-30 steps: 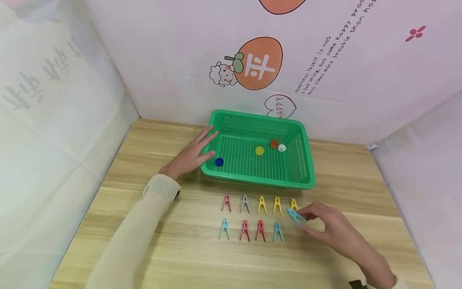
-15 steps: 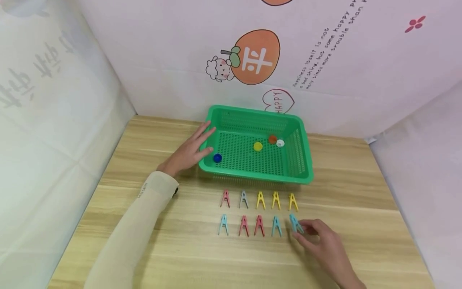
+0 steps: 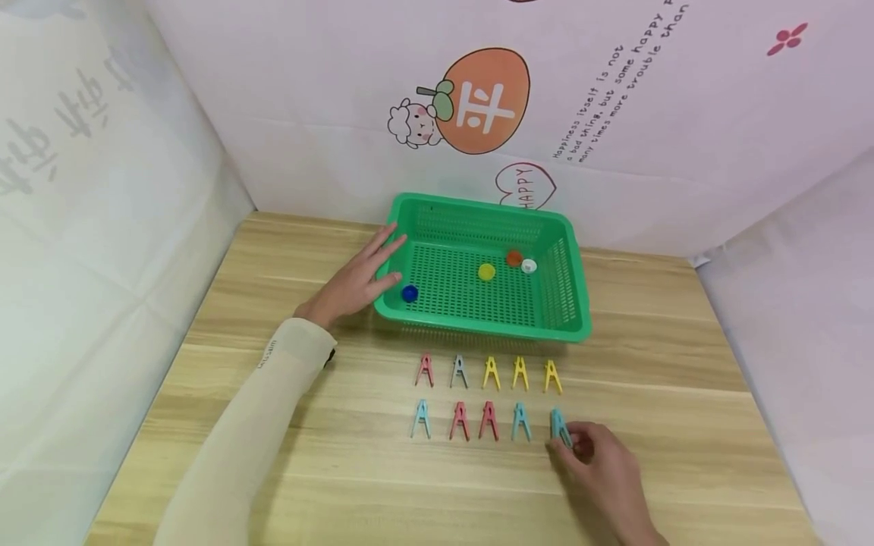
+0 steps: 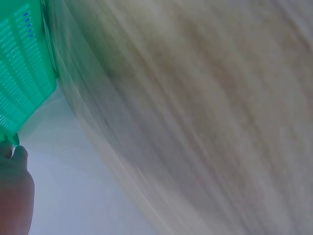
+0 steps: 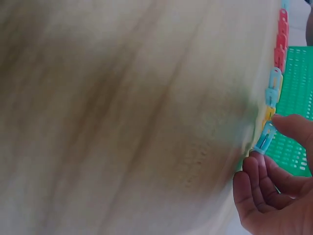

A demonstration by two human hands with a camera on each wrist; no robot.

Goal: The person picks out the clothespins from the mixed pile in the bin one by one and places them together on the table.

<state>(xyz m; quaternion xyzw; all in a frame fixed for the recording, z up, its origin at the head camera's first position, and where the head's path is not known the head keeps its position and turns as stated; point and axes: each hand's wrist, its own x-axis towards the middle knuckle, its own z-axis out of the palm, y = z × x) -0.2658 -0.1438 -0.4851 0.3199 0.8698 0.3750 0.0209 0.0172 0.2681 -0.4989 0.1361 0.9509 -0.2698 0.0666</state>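
Note:
My right hand [image 3: 601, 459] pinches a light blue clothespin [image 3: 558, 425] between thumb and fingers, at the right end of the front row on the wooden table. In the right wrist view the thumb is at one end of that clothespin [image 5: 265, 138] and the fingertips at the other. Beside it lie a blue clothespin [image 3: 521, 422], two red ones and another blue clothespin [image 3: 421, 418]. My left hand [image 3: 351, 284] rests with spread fingers on the left rim of a green plastic basket [image 3: 478, 326]. Its fingertips reach over the edge.
Behind the front row, a second row holds a pink clothespin [image 3: 425, 370], a grey clothespin [image 3: 460, 371] and three yellow ones. Inside the basket are a blue cap [image 3: 410, 293], a yellow cap [image 3: 486, 271], an orange cap and a white cap. Printed fabric walls enclose the table.
My right hand has brought the blue clothespin toward me from near the right yellow one, down to the front row's end, turning it more upright. My left hand stays on the basket.

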